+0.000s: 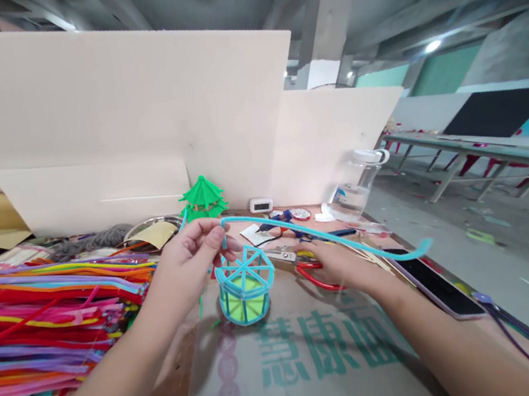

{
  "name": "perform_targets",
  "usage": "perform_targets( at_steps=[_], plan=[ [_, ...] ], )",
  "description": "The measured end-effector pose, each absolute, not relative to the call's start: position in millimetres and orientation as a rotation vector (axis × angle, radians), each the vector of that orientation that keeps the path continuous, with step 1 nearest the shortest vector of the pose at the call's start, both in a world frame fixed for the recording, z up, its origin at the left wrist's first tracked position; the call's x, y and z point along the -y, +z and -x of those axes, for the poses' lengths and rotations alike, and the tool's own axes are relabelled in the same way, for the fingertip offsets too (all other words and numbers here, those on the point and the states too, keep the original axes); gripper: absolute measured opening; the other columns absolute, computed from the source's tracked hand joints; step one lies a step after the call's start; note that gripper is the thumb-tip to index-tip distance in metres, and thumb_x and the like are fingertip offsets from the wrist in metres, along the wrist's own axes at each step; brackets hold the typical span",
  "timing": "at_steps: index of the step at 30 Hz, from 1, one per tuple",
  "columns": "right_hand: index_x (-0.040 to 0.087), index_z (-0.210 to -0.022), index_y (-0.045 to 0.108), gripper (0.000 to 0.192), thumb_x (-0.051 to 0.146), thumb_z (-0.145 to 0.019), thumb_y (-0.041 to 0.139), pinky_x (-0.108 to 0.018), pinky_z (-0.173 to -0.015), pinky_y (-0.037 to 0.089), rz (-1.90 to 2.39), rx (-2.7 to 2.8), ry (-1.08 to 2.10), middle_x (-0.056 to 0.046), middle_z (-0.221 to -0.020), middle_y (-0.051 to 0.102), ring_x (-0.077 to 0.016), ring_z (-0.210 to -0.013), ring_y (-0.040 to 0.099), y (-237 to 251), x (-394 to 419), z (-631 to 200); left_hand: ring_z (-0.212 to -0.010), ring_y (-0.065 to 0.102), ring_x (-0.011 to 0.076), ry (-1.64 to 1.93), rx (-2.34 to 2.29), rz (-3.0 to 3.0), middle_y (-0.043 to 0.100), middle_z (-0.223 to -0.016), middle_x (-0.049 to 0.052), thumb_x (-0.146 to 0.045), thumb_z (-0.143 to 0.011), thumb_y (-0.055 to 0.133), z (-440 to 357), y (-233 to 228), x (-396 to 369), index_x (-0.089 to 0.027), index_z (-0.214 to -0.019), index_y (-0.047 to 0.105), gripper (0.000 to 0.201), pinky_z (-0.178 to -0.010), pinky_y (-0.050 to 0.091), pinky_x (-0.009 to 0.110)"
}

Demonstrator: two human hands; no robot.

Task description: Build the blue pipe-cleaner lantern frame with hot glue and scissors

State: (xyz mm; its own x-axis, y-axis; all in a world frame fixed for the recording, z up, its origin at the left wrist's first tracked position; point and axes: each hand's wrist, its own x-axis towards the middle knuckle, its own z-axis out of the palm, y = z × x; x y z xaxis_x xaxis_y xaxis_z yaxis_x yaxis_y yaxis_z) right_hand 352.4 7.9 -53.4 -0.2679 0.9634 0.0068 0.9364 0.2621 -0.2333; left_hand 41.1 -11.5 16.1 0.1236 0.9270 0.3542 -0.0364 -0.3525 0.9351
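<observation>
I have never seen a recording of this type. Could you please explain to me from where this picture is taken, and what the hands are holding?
There is no machine here: the two bare hands belong to a person wearing a camera on the head. It looks forward and down, so both forearms reach in from the bottom edge.

The left hand pinches a long light-blue fuzzy strip. The right hand is at the red-handled scissors; whether it grips them is hard to tell.

Between the hands stands a small blue frame with yellow-green inside. Behind it is a green roof-shaped piece. Many coloured strips lie at the picture's left; a phone lies at its right.
</observation>
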Motion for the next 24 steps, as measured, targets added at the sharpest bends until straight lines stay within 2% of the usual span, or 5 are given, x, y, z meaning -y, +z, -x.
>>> perform_targets(
  at_steps=[6, 11, 14, 21, 24],
  plan=[
    [0.023, -0.141, 0.056, 0.051, 0.032, -0.091, 0.056, -0.039, -0.108, 0.054, 1.442, 2.235, 0.377, -0.013, -0.147, 0.063, -0.0282, -0.131, 0.065, -38, -3, -362, -0.060, 0.060, 0.0119, 1.401, -0.758, -1.368, 0.071, -0.070, 0.000, -0.063, -0.075, 0.082, -37, 16, 9, -0.018, -0.084, 0.062, 0.050, -0.056, 0.046, 0.022],
    [0.024, -0.136, 0.056, 0.054, 0.026, -0.083, 0.066, -0.034, -0.076, 0.062, 1.449, 2.225, 0.517, -0.005, -0.108, 0.075, -0.0221, -0.083, 0.074, -13, 23, -337, -0.064, 0.061, 0.0131, 1.397, -0.776, -1.387, 0.072, -0.073, 0.001, -0.063, -0.079, 0.078, -37, 14, 7, -0.018, -0.084, 0.062, 0.048, -0.061, 0.049, 0.024],
    [0.023, -0.134, 0.055, 0.055, 0.017, -0.080, 0.063, -0.032, -0.072, 0.060, 1.428, 2.241, 0.649, -0.003, -0.098, 0.073, -0.0202, -0.076, 0.070, -1, 38, -319, -0.063, 0.061, 0.0142, 1.361, -0.836, -1.407, 0.072, -0.074, 0.002, -0.065, -0.079, 0.076, -38, 13, 8, -0.019, -0.086, 0.062, 0.048, -0.058, 0.047, 0.025],
    [0.024, -0.136, 0.059, 0.050, 0.040, -0.090, 0.068, -0.047, -0.113, 0.046, 1.191, 2.158, 0.731, -0.010, -0.133, 0.065, -0.0303, -0.123, 0.062, -3, 46, -301, -0.067, 0.065, 0.0154, 1.292, -0.802, -1.478, 0.068, -0.069, 0.000, -0.060, -0.078, 0.075, -48, 13, 15, -0.020, -0.081, 0.061, 0.043, -0.066, 0.052, 0.027],
    [0.024, -0.140, 0.057, 0.058, 0.056, -0.093, 0.066, -0.049, -0.118, 0.041, 1.106, 2.143, 0.772, -0.012, -0.139, 0.062, -0.0320, -0.131, 0.057, 0, 51, -295, -0.066, 0.065, 0.0147, 1.251, -0.780, -1.541, 0.066, -0.068, -0.001, -0.054, -0.083, 0.071, -52, 11, 18, -0.019, -0.085, 0.066, 0.035, -0.067, 0.052, 0.026]
  ],
)
